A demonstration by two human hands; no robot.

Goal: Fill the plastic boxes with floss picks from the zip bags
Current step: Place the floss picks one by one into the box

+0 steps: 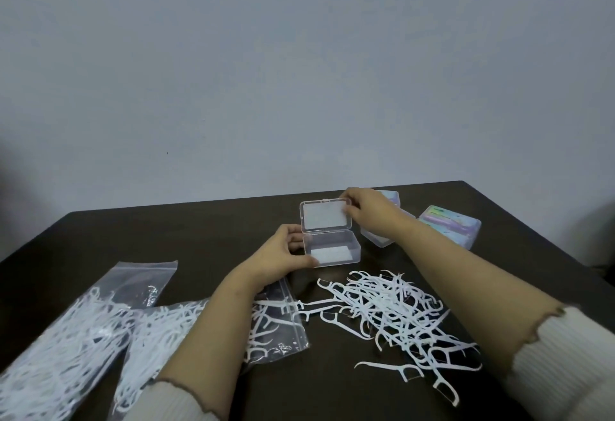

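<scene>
Gripping the clear plastic box [332,249] at frame centre, the left hand [286,251] curled round its left end while the right hand [364,209] pinched the raised lid [326,216]. Loose floss picks [392,310] lay heaped at lower right; two zip bags [83,327] of picks lay at lower left on the dark table [199,231].

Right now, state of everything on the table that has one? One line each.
clear box: lid open, no picks inside.
lid: raised, pinched by right hand.
left hand: grips the box base.
loose picks: piled on the table.
left bag: full, flat.
middle bag: partly emptied.
boxes at back: lids shut.
</scene>
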